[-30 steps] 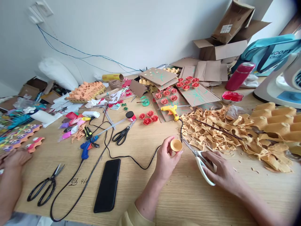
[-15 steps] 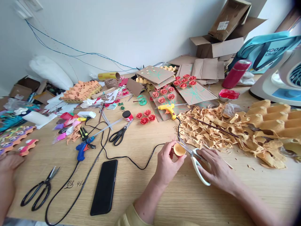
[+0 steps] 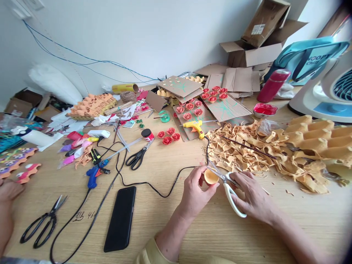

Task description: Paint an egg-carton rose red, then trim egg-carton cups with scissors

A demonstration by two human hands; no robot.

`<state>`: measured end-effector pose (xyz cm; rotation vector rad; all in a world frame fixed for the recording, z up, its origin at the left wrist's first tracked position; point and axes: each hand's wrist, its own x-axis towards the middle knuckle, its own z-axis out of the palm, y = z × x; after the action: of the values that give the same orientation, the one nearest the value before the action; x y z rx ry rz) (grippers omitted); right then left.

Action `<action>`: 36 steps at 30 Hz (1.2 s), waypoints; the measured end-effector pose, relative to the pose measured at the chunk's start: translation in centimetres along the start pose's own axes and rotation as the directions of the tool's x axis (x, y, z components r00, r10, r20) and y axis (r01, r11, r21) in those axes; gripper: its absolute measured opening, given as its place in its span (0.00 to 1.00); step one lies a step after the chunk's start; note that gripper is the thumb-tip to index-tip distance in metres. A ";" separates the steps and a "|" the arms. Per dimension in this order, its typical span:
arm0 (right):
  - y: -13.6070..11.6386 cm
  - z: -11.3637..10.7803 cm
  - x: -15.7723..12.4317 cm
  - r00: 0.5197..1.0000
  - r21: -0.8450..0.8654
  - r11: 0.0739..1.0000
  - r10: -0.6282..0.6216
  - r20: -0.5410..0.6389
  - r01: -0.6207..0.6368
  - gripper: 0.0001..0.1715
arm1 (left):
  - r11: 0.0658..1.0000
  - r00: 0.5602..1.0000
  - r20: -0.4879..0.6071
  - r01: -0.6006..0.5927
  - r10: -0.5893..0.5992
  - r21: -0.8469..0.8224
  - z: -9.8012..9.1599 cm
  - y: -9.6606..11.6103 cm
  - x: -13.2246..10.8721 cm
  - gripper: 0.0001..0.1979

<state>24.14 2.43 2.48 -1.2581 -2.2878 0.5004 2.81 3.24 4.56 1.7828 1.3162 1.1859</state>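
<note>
Holds a small yellow-orange cup (image 3: 211, 178) in the left hand (image 3: 197, 189), pinched between thumb and fingers, mouth tilted up. Sits right of centre over the worktop (image 3: 156, 220), nearer the front edge than the back; cannot tell whether lifted clear of the surface. Grips white-handled scissors (image 3: 225, 179) by the handles in the right hand (image 3: 252, 194), blades at the cup's rim; cannot tell whether biting in.

Looks like moulded pulp, to judge by the egg tray (image 3: 316, 135) near the right edge and the scraps (image 3: 236, 146) heaped beside it. Should weigh very little and feel dry, faintly rough, hardly slippery. Probably stiff enough to hold shape under a light touch, yet thin-walled: apt to dent if squeezed hard, or tear at a cut.

Best taken low on the outer wall, thumb and fingers opposed, leaving the rim bare. Avoid pinching the rim near the blades; likely weak there, and risky for fingertips. Turn gently rather than clench. Take the scissors by the loops only: rigid, surely heavier than the cup, sharp toward the tips.
</note>
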 end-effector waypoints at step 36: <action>0.1 -0.4 -0.3 1.000 0.048 0.998 -0.030 0.002 0.030 0.09 | 0.986 0.989 0.139 0.075 -0.054 -0.149 -1.4 -0.5 0.2 0.23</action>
<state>24.59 2.30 2.71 -1.1989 -2.2796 0.5429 1.38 3.58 4.78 1.6668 1.1635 1.0817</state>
